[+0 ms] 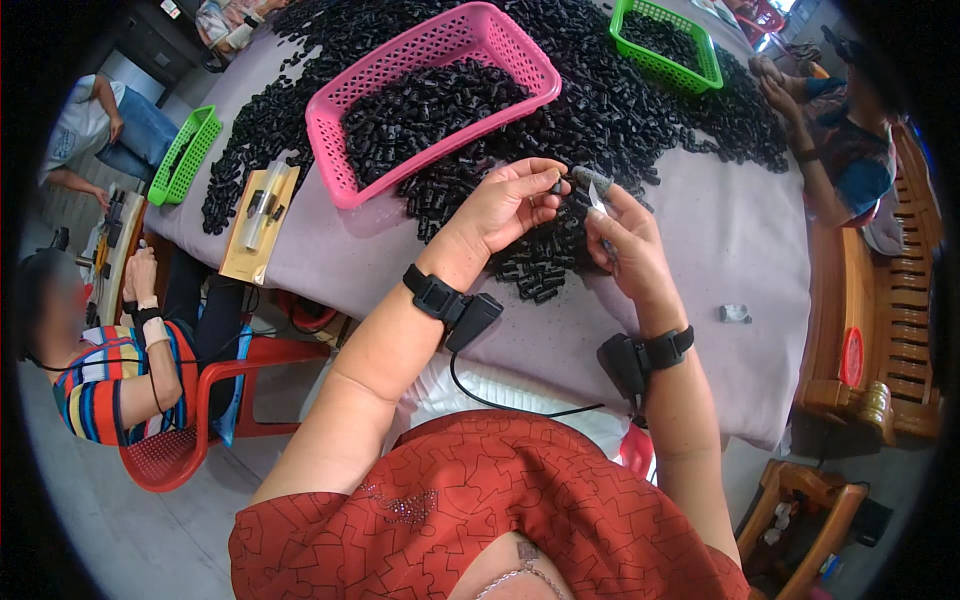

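Between the fingertips of my left hand (522,203) a small black piece (562,186) is pinched, much like the ones heaped on the table. My right hand (632,240) grips a small knife (598,200), its pale blade pointing up beside the black piece. A grey sheath (592,181) covers one right finger near the blade. Both hands are close together above the near edge of a pile of small black cylindrical pieces (535,270). Behind them stands a pink perforated basket (322,150), filled with similar black pieces.
A green basket (712,75) stands at the far right, another green basket (190,170) at the left. Near the left edge lies a brown card (245,262) with a clear tube. A small clear object (734,314) rests at right. Other people sit around the table, one on a red chair (215,385).
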The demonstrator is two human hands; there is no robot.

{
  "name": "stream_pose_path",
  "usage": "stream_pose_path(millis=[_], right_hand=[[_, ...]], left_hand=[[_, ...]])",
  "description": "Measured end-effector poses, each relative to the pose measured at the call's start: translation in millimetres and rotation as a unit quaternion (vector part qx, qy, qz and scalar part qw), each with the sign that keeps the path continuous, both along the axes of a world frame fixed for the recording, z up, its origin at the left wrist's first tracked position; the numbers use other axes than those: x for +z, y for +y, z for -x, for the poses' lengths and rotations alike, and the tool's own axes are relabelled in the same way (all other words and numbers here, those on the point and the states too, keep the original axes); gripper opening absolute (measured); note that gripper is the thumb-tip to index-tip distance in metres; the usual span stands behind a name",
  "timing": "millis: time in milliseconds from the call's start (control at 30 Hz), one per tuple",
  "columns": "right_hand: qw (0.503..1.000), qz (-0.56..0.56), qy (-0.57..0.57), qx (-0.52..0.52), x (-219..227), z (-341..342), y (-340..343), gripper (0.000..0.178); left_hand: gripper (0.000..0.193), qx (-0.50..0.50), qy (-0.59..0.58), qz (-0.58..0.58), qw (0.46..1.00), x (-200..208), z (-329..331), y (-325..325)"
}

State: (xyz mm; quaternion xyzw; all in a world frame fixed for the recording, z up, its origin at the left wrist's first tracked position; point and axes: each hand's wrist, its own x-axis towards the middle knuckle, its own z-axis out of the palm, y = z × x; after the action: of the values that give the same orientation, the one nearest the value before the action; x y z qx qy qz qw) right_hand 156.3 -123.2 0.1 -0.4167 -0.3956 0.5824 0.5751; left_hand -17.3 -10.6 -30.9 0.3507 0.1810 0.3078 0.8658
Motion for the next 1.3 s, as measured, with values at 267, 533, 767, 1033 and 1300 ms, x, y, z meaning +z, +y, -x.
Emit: stream_pose_path(millis=[267,533,767,1033,1300], right_hand=[[1.000,0.008,-0.008,0.004,0.2,0.9,-1.1,0.039],[0.999,-0.001,-0.029,0.033,4.6,3.7,-3.2,0.050],[0.996,-0.009,-0.038,0.083,9.0,5.6,-6.2,0.057],[0.995,0.003,-0.046,0.093,8.0,4.4,-6.0,0.055],[0.996,0.004,-0.015,0.093,6.3,3.1,-5.5,0.051]], left_hand=[[0.028,-0.002,-0.023,0.027,0.999,5.2,-1.7,-2.6],[0.027,-0.011,-0.012,0.024,1.000,1.4,-1.2,-1.1],[0.029,-0.037,-0.025,0.018,0.999,2.2,-5.7,-5.7],[0.027,-0.043,-0.017,0.014,0.999,3.2,-6.9,-7.6],[0.030,-0.063,-0.024,0.022,0.997,2.8,-5.6,-6.6]])
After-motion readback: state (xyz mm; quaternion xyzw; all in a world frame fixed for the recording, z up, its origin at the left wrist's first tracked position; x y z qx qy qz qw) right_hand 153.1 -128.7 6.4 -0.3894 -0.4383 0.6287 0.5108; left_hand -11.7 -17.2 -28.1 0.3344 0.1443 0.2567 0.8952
